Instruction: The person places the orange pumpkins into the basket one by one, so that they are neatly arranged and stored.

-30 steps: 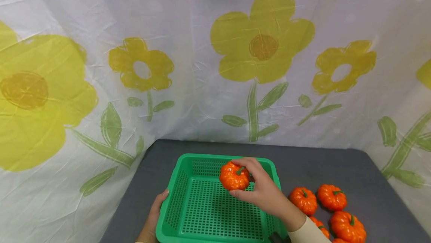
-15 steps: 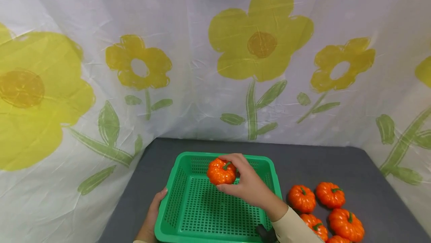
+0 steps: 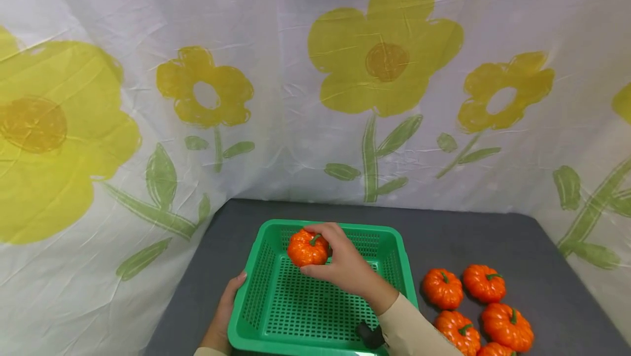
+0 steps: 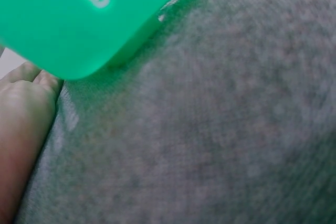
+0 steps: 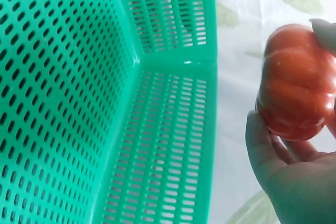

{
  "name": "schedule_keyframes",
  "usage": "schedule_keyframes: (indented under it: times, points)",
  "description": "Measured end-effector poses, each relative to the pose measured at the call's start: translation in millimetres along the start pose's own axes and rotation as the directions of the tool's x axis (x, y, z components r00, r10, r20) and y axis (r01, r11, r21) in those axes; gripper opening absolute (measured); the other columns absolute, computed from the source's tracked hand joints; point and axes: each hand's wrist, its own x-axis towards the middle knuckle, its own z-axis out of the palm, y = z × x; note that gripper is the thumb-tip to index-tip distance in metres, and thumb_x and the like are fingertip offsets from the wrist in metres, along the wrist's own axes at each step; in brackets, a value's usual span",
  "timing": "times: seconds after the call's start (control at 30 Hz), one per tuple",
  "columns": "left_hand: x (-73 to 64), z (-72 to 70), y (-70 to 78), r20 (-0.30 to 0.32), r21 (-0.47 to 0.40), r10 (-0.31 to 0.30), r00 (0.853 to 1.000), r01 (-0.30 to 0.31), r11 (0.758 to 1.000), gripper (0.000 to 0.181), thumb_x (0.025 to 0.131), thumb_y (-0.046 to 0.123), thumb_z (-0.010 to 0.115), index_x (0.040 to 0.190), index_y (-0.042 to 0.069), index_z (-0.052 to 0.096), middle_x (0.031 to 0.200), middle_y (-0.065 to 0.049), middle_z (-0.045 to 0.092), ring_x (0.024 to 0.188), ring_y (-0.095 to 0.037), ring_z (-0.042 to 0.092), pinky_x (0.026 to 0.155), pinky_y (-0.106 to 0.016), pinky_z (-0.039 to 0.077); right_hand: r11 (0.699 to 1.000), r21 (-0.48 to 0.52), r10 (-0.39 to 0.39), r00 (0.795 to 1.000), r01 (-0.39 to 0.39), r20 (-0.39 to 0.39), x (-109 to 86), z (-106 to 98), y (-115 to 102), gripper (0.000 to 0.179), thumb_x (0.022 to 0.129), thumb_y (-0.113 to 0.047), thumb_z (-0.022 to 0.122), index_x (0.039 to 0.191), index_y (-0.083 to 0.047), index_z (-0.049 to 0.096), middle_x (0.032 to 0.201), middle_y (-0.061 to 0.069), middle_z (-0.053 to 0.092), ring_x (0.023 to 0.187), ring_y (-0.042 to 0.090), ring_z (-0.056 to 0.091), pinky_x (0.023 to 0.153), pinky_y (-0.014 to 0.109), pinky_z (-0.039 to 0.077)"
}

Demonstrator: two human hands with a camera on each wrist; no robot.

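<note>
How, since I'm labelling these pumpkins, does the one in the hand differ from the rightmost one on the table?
The held pumpkin is in the right hand's grip over the green basket; the rightmost pumpkin rests on the dark table.
Fingers partly cover the held pumpkin, while none cover the rightmost pumpkin.
The held pumpkin is apart from the other pumpkins; the rightmost pumpkin sits among them.
Both are glossy, orange, ribbed and green-stemmed.
</note>
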Motion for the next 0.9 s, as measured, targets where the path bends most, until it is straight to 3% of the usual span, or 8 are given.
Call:
schedule_keyframes:
  times: [0.2, 0.33, 0.43, 0.6, 0.9]
  points:
    - [1.1, 5.2, -2.5, -0.144, 0.036, 0.017, 0.989, -0.012, 0.999, 0.086, 0.113, 0.061, 0.029, 0.177, 0.009, 0.004, 0.149, -0.013, 0.059, 0.128, -0.03, 0.063, 0.109, -0.048, 0.051, 1.0, -0.018, 0.003, 1.0, -0.003, 0.01, 10.1, 6, -2, 0.064, 0.092, -0.019, 0.089, 0.15, -0.014, 0.061, 0.144, 0.006, 0.05, 0.116, 0.023, 0.06, 0.093, 0.039, 0.058]
    - [1.2, 8.0, -3.6, -0.182, 0.042, 0.026, 0.983, -0.019, 0.999, 0.084, 0.113, 0.059, 0.029, 0.177, 0.009, 0.006, 0.152, -0.015, 0.056, 0.129, -0.03, 0.063, 0.109, -0.048, 0.052, 0.999, -0.032, 0.011, 1.0, -0.011, 0.014, 17.2, 11, 1, 0.063, 0.092, -0.02, 0.089, 0.149, -0.014, 0.062, 0.143, 0.007, 0.049, 0.118, 0.023, 0.06, 0.093, 0.037, 0.058]
    - [0.4, 6.4, -4.9, -0.156, 0.034, 0.02, 0.988, -0.015, 0.999, 0.083, 0.114, 0.057, 0.028, 0.176, 0.008, 0.001, 0.154, -0.01, 0.055, 0.132, -0.026, 0.061, 0.111, -0.046, 0.05, 0.999, -0.043, 0.017, 1.0, -0.016, 0.017, 22.5, 16, 5, 0.064, 0.092, -0.019, 0.089, 0.149, -0.013, 0.061, 0.143, 0.007, 0.049, 0.118, 0.024, 0.06, 0.092, 0.036, 0.059]
    - [2.1, 3.7, -3.5, -0.099, 0.05, 0.032, 0.995, -0.027, 0.998, 0.082, 0.115, 0.056, 0.024, 0.175, 0.008, -0.004, 0.154, -0.011, 0.054, 0.133, -0.027, 0.06, 0.113, -0.047, 0.049, 0.997, -0.074, 0.032, 0.999, -0.031, 0.023, 31.2, 24, 11, 0.064, 0.092, -0.019, 0.09, 0.149, -0.014, 0.061, 0.143, 0.006, 0.049, 0.118, 0.024, 0.06, 0.091, 0.035, 0.059]
    - [1.5, 2.5, -2.9, -0.07, 0.062, 0.041, 0.997, -0.037, 0.997, 0.08, 0.115, 0.055, 0.022, 0.175, 0.012, -0.008, 0.161, -0.011, 0.048, 0.135, -0.026, 0.058, 0.114, -0.047, 0.047, 0.994, -0.096, 0.06, 0.997, -0.056, 0.042, 43.8, 38, 18, 0.067, 0.092, -0.017, 0.09, 0.152, -0.012, 0.059, 0.144, 0.007, 0.049, 0.119, 0.024, 0.06, 0.09, 0.034, 0.059]
